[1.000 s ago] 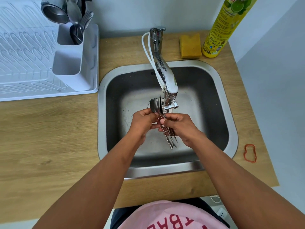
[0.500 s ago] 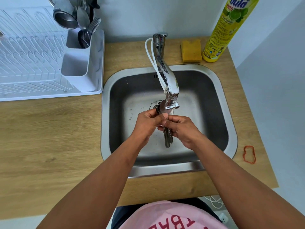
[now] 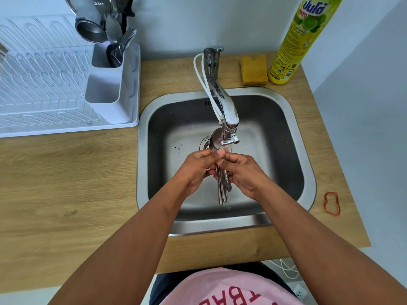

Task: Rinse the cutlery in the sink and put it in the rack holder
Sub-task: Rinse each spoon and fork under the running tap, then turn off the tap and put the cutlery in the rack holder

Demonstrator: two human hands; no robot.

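— Any writing you can read?

— The yellow dish-soap bottle point(image 3: 302, 38) at the back right carries a blue brand name in Thai script, "PINTO" in red under it, a lime picture, and "700" near its base. The pink shirt point(image 3: 229, 289) at the bottom edge shows red capitals, partly cut off; "BA" is about all I can make out.

— And the cutlery?

— A bundle of stainless-steel cutlery point(image 3: 222, 188) held over the sink point(image 3: 293, 119), heads up under the faucet point(image 3: 226, 111) spout, handles hanging down towards the person. I count three or four slim handles; the heads overlap (one rounded bowl shows, likely a spoon), so I can't give an exact count.

— The hands?

— The left hand point(image 3: 196, 170) and right hand point(image 3: 244, 172) both clasp the bundle near its necks, fingers pinched around it and touching one another.

— What else, counted?

— One white dish rack point(image 3: 44, 89) on the wooden counter point(image 3: 66, 183) left of the sink, with one two-compartment cutlery holder point(image 3: 110, 91) at its right end. The far compartment holds spoons, a fork and a steel ladle-like cup; the near one looks empty. One yellow sponge point(image 3: 254, 70) stands just beside the bottle. One red rubber band point(image 3: 332, 203) lies on the counter right of the sink.
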